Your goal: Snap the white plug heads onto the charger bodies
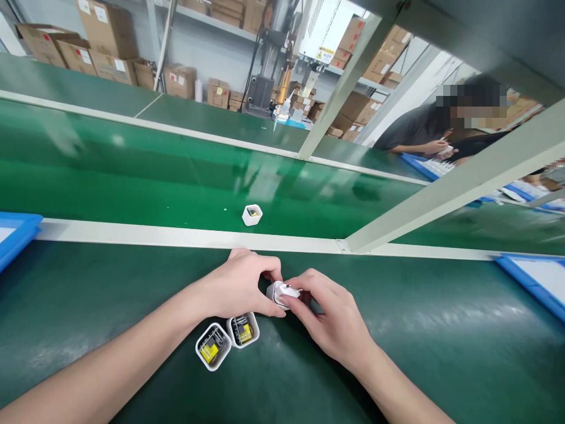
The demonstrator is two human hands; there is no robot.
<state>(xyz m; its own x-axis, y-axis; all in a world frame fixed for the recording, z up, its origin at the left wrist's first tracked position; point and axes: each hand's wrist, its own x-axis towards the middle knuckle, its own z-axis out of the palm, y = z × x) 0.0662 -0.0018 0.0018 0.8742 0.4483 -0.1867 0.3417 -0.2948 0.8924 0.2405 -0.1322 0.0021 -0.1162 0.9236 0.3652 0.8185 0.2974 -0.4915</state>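
Note:
Between my two hands is a white charger housing (273,292), tilted on its side. My left hand (242,282) grips it with thumb and fingers. On its right end sits a white plug cover (289,290) with metal pins, and my right hand (329,312) pinches this cover; whether it is fully seated I cannot tell. Just below my left hand stand two open white charger housings, one at the left (213,347) and one at the right (243,330), touching or nearly so. Black and yellow electronic parts show inside both.
Another open charger housing (252,215) stands on the green conveyor belt (132,188) behind a pale metal rail (176,235). Blue trays lie at the left (20,235) and right (536,282). A slanted post (441,191) rises at right. Across the belt sits a co-worker (419,129).

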